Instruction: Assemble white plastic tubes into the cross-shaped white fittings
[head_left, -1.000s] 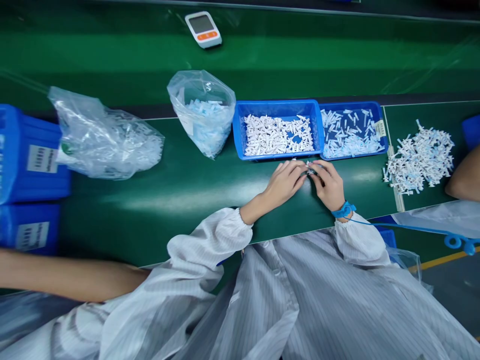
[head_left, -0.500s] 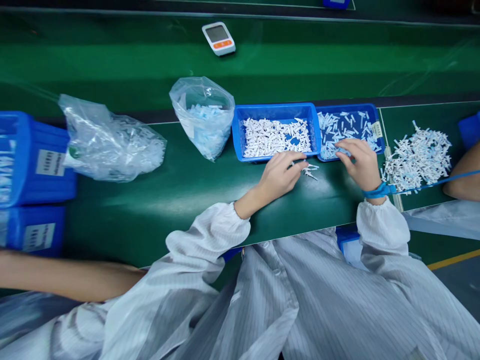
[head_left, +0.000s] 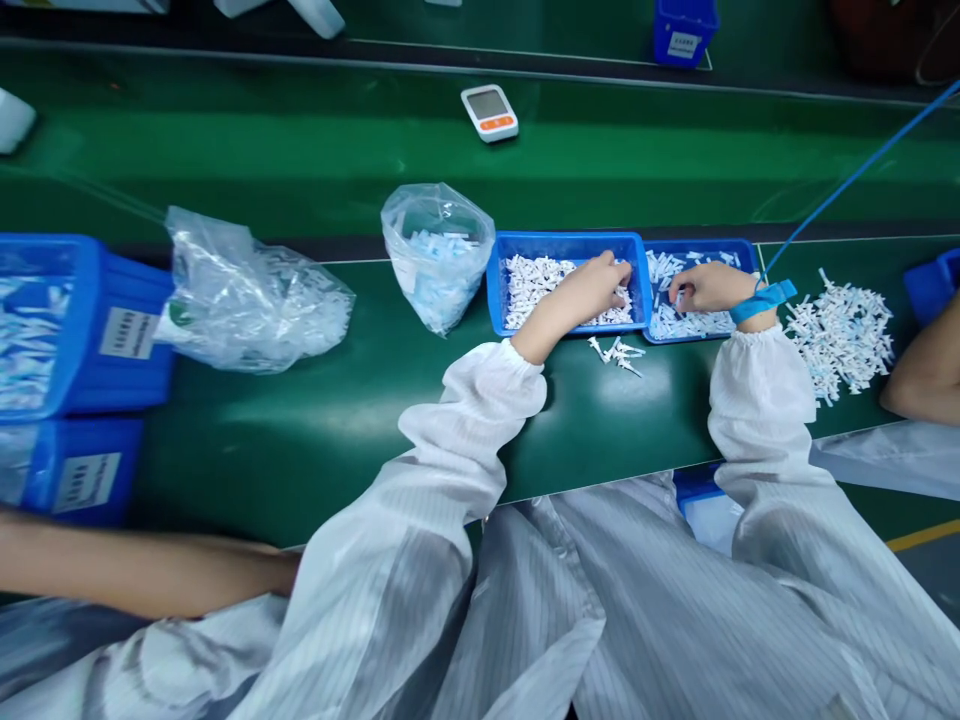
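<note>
- While my sleeves cross the near edge of the green table [head_left: 420, 430], two other people's bare arms show, one at left [head_left: 142, 570] and one at right [head_left: 926, 365].
- Farther in lies a small cluster of white pieces with pale-blue ends [head_left: 618, 353], just off the front edge of the white-part tray; perhaps six (they overlap, so I cannot be sure). They look joined, so I judge this handful done.
- Two blue bins stand toward the left end, the upper one [head_left: 136, 290] filled with loose parts, the other [head_left: 82, 470] nearer me.
- The two trays sit side by side: the white-part tray [head_left: 494, 290] and the blue-part tray [head_left: 705, 244]. Both hold too many loose parts to count, so plenty seems left.
- My left hand [head_left: 598, 285] dips inside the first tray's right end, fingers bent down among white parts [head_left: 536, 275]; whether they grip one, I cannot tell.
- My right hand [head_left: 705, 287] is curled narrow over the second tray's pale-blue parts [head_left: 666, 266]; its catch, if any, is hidden.
- Past that tray's right edge lies one big mixed pile [head_left: 840, 335], uncountable, apparently finished pieces.
- Two clear bags, one lying [head_left: 259, 300], one upright [head_left: 441, 270], stand left of the trays.
- Beyond the table's far edge: one white device [head_left: 491, 113].
</note>
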